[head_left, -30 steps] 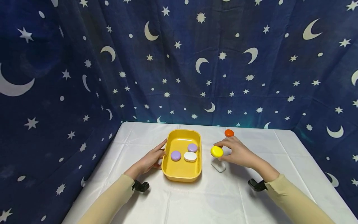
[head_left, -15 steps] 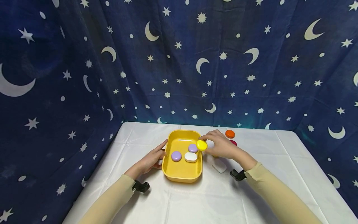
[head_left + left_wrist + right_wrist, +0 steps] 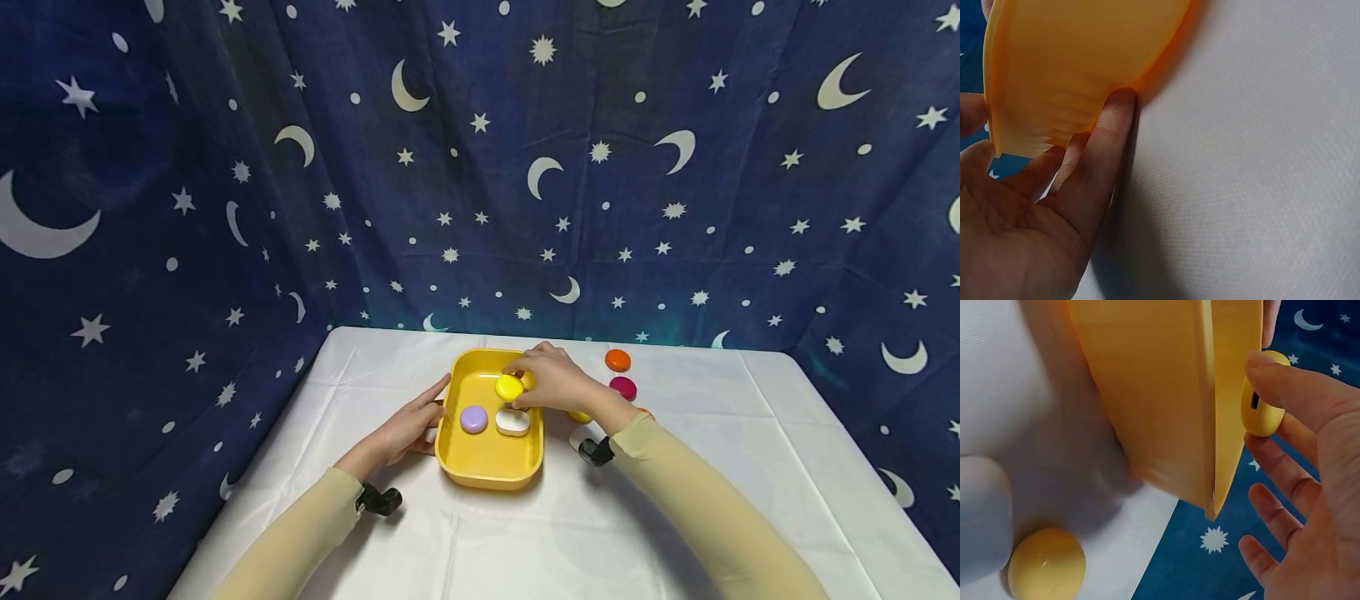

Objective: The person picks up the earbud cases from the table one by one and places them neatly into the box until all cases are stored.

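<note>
In the head view my right hand (image 3: 555,379) pinches a round yellow case (image 3: 509,387) over the inside of the yellow bin (image 3: 489,481). A small dark port shows in that case's side in the right wrist view, between thumb and fingertips. Inside the bin lie a round purple case (image 3: 473,419) and an oblong white case (image 3: 513,422); a second purple one is hidden under my right hand. My left hand (image 3: 405,429) rests with its fingers against the bin's outer left wall (image 3: 1079,69).
Right of the bin are an orange piece (image 3: 618,360), a crimson piece (image 3: 622,387), another yellow piece (image 3: 1047,565) and a white piece (image 3: 982,519). My right forearm partly covers another orange piece (image 3: 645,412). A starry curtain (image 3: 480,208) stands behind the white-covered table (image 3: 480,542).
My right hand has carried the yellow case leftward from the table's right side to over the bin, uncovering the crimson piece. My left hand has stayed at the bin's wall.
</note>
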{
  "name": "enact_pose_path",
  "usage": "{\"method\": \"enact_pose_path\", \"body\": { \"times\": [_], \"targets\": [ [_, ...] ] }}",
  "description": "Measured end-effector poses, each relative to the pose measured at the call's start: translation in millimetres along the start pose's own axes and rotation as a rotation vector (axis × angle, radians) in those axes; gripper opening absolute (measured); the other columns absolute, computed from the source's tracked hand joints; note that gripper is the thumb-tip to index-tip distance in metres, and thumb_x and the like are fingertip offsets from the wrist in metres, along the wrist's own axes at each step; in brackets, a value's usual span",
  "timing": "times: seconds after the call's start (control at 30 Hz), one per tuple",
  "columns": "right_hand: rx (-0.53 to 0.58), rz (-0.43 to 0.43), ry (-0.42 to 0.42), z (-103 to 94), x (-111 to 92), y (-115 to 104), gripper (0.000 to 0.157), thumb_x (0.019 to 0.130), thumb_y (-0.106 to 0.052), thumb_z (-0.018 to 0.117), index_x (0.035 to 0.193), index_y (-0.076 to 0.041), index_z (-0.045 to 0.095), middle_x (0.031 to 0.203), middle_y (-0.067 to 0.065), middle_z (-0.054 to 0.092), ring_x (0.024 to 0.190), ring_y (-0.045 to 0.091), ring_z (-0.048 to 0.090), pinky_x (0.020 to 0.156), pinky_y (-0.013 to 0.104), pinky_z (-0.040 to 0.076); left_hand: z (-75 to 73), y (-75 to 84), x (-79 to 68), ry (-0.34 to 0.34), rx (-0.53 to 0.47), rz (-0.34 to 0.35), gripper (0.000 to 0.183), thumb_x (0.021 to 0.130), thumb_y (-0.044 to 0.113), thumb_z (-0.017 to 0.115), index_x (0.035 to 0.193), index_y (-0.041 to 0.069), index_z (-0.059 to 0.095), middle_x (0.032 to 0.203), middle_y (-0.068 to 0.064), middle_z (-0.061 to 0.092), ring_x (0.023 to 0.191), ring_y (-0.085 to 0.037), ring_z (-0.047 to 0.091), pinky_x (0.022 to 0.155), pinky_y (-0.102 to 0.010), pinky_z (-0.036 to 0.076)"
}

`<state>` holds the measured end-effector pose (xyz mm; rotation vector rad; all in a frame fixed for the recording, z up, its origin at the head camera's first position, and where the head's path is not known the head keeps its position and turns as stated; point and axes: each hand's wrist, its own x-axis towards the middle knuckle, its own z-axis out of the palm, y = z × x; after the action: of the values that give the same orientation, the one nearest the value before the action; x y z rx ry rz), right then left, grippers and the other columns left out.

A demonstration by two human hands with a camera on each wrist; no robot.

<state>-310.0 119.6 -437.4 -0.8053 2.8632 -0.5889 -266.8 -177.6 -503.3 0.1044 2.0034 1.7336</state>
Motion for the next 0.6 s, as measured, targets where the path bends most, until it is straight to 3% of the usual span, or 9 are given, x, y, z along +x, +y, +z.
{"method": "enact_pose_path", "body": {
  "times": [0.23, 0.6],
  "targets": [
    [-0.033, 0.006, -0.032, 7.8, 15.1, -4.3, 0.056, 0.076, -0.042, 0.088, 0.127, -0.025, 0.073, 0.104, -0.012, 0.067, 0.111, 0.019, 0.045, 0.096, 0.04, 0.037, -0.9, -1.7, 0.9, -0.005, -0.003, 0.007, 0.068, 0.103, 0.025, 0.049, 0.163, 0.042, 0.023, 0.157, -0.017, 0.043, 0.115, -0.031, 0.067, 0.078, -0.046, 0.062],
    [-0.065, -0.001, -0.047, 18.5, 25.6, -7.7, 0.054, 0.076, -0.042, 0.088, 0.125, -0.025, 0.073, 0.102, -0.012, 0.068, 0.106, 0.018, 0.045, 0.097, 0.044, 0.035, -1.7, -1.8, -0.3, -0.025, -0.008, 0.011, 0.068, 0.103, 0.025, 0.048, 0.163, 0.042, 0.021, 0.158, -0.018, 0.042, 0.113, -0.03, 0.068, 0.079, -0.047, 0.062]
  ]
}}
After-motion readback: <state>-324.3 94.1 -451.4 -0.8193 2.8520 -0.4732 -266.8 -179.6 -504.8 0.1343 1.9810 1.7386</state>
